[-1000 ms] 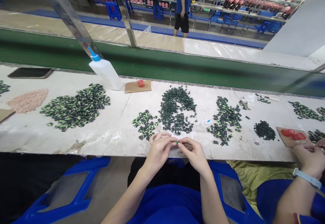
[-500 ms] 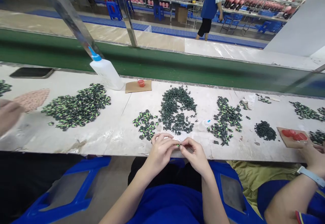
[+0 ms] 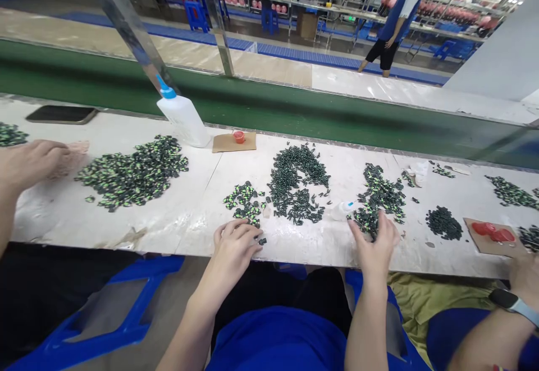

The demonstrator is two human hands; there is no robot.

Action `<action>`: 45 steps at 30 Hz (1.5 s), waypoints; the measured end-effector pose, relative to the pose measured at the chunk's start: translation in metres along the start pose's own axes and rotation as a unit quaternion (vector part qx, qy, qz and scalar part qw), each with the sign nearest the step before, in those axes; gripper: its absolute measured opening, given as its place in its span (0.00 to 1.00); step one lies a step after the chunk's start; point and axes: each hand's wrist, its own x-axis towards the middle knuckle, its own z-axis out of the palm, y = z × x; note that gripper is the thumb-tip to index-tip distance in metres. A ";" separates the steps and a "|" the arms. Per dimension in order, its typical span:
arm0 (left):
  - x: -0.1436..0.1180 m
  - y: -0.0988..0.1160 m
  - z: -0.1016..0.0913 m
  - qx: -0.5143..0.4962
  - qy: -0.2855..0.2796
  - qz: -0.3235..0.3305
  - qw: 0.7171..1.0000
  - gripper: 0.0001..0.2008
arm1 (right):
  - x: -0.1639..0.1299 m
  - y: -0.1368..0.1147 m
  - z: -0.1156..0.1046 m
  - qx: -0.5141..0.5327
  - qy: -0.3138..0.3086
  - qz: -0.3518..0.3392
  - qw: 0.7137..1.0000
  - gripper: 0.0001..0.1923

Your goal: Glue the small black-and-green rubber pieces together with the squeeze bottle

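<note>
My left hand (image 3: 236,243) rests low over the front of the table, fingers curled, with a small black piece (image 3: 263,241) at its fingertips. Just beyond it lies a small pile of black-and-green pieces (image 3: 244,198). My right hand (image 3: 377,243) reaches over the near end of another black-and-green pile (image 3: 381,194), thumb and fingers spread apart. Between the hands, farther back, is a heap of small dark green, tube-like pieces (image 3: 290,174). A small clear bottle with a blue tip (image 3: 342,209) lies beside the right-hand pile.
A white squeeze bottle (image 3: 185,119) stands near a cardboard piece (image 3: 221,143) bearing a red cap (image 3: 238,136). At left, a co-worker's hand (image 3: 31,160) is over pinkish pieces beside a large pile (image 3: 130,174). Another co-worker's wrist with a watch (image 3: 507,299) is at right.
My hands have parted from a small piece held between them. The left moved left, the right moved right to the pile. The co-worker's hand at left came down over the pinkish pieces.
</note>
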 end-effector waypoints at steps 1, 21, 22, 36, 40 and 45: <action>0.000 0.002 0.002 0.004 -0.003 0.010 1.000 0.07 | -0.002 -0.001 0.006 -0.003 -0.026 -0.020 0.999 0.43; 0.025 0.034 0.031 -0.043 0.001 0.093 0.995 0.04 | -0.036 -0.031 0.027 0.294 -0.088 0.046 0.951 0.18; 0.025 0.032 0.029 -0.050 -0.003 0.094 0.994 0.05 | -0.039 -0.033 0.028 0.314 -0.077 0.043 0.945 0.17; 0.025 0.025 0.043 -0.136 0.010 0.080 0.987 0.07 | -0.059 -0.055 0.036 0.255 -0.049 -0.021 0.965 0.13; 0.025 0.026 0.043 -0.143 0.031 0.075 0.986 0.06 | -0.057 -0.061 0.032 0.218 -0.053 -0.071 0.972 0.15; 0.024 0.026 0.044 -0.155 0.048 0.065 0.985 0.07 | -0.055 -0.065 0.031 0.208 -0.052 -0.094 0.972 0.17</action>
